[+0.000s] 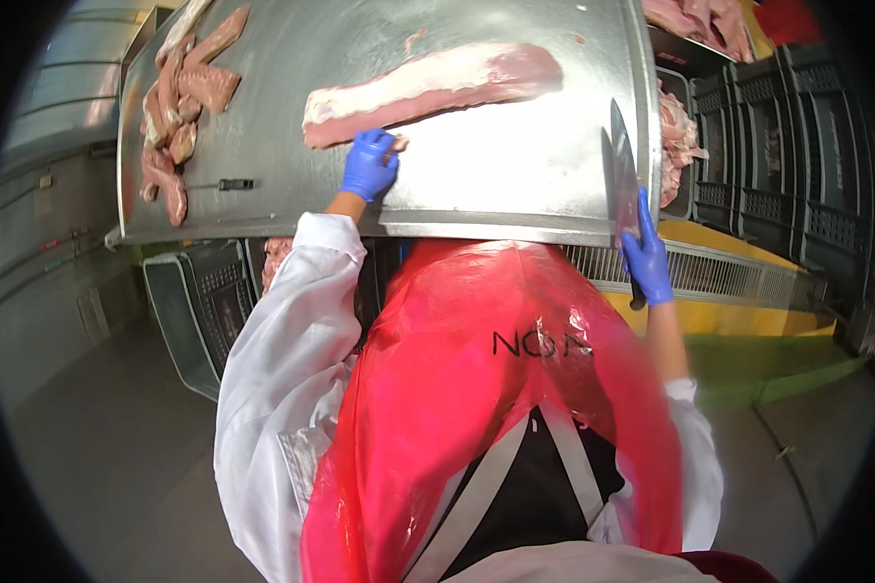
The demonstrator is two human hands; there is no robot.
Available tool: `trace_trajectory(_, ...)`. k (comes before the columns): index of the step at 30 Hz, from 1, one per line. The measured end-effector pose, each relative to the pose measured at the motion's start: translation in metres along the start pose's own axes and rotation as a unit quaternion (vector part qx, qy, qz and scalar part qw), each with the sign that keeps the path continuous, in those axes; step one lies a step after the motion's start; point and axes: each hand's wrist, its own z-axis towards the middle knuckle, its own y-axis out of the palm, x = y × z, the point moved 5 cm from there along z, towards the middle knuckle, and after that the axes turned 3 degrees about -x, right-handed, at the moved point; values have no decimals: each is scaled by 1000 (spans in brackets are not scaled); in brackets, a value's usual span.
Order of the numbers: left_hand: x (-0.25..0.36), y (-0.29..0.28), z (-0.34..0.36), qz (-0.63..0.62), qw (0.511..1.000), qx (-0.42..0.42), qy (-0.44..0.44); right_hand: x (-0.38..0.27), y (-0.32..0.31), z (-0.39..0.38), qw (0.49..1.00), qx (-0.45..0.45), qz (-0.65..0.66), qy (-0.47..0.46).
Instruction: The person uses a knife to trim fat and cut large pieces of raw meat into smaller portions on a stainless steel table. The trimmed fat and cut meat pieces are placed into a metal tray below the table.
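Note:
A long pale pork loin (428,89) lies across the steel table, fat strip along its far side. My left hand (369,167), in a blue glove, is at the loin's near left end. Its fingers are closed on a small meat scrap (398,143) that peeks out at the fingertips. At the table's right edge, my right hand (648,260), gloved in blue too, is wrapped round the handle of a long knife (624,165). The blade points away from me, well apart from the loin.
Several meat strips (180,97) are piled on the table's left side, with a small black-handled tool (235,185) near them. Crates of meat trimmings (679,146) stand beyond the right edge, next to stacked black crates (778,146). A grey crate (180,311) sits below left.

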Motion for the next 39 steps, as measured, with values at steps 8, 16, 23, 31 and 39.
trace_trajectory(8, -178, -90, -180, -33, 938, 146, -312, -89, 73, 129, 997, 7, 71, 21)
trace_trajectory(16, -208, -179, -315, 28, 879, 285, -382, -66, 88, 149, 992, 95, 86, -10)
trace_trajectory(23, -234, -77, -451, 106, 878, -193, -426, -55, 105, 146, 991, 117, 61, 17)
trace_trajectory(31, -122, -116, -66, -38, 988, 150, 9, -78, 111, 104, 962, 233, 141, -7)
trace_trajectory(39, 186, 17, 214, -26, 977, -95, 188, -46, 65, 93, 944, 262, 200, 5)
